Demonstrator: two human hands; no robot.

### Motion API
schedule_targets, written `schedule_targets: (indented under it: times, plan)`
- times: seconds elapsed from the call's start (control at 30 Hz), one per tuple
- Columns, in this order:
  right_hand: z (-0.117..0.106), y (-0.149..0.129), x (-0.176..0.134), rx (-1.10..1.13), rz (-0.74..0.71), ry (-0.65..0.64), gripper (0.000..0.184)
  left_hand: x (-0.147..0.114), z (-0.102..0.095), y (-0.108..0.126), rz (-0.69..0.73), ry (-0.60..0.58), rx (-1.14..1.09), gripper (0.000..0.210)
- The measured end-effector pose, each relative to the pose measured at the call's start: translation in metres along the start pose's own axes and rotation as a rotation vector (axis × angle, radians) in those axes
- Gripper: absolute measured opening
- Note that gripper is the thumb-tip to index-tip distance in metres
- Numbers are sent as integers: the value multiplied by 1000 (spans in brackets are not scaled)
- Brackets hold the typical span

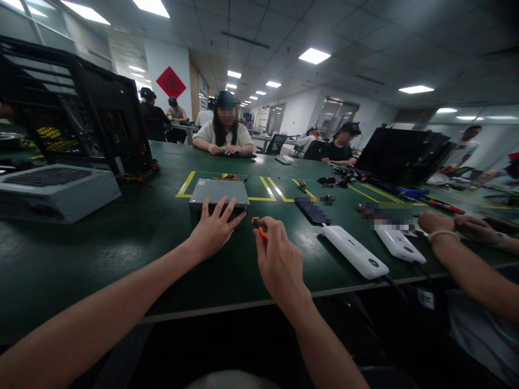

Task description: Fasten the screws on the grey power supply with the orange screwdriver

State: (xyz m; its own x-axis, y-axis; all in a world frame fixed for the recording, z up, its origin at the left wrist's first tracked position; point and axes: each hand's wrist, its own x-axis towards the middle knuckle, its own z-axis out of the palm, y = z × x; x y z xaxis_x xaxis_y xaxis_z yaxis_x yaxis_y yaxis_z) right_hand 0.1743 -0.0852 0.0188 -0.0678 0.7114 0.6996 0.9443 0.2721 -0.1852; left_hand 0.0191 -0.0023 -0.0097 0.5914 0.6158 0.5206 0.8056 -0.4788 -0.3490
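A grey computer power supply [219, 190] sits on the green table before me, with coloured cables [226, 177] behind it. My left hand [213, 229] rests on its near side, fingers spread over the front face and top edge. In my right hand [279, 259] is a screwdriver [260, 226] with an orange and black handle, gripped between thumb and fingers. Its thin shaft points left at the power supply's near right edge. Whether the tip touches a screw there is too small to tell.
On the left stand a larger grey metal box [60, 189] and a black computer case [81, 108]. To the right lie a phone [312, 209] and white power banks [354, 251]. A neighbour's hands [438, 224] are at far right; another person [223, 132] sits opposite.
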Motion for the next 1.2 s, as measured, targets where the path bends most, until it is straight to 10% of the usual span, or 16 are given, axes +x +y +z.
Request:
schedule_targets:
  times: [1.2]
  plan:
    - [0, 2, -5, 116, -66, -30, 26, 0, 1, 0, -7, 8, -44, 51]
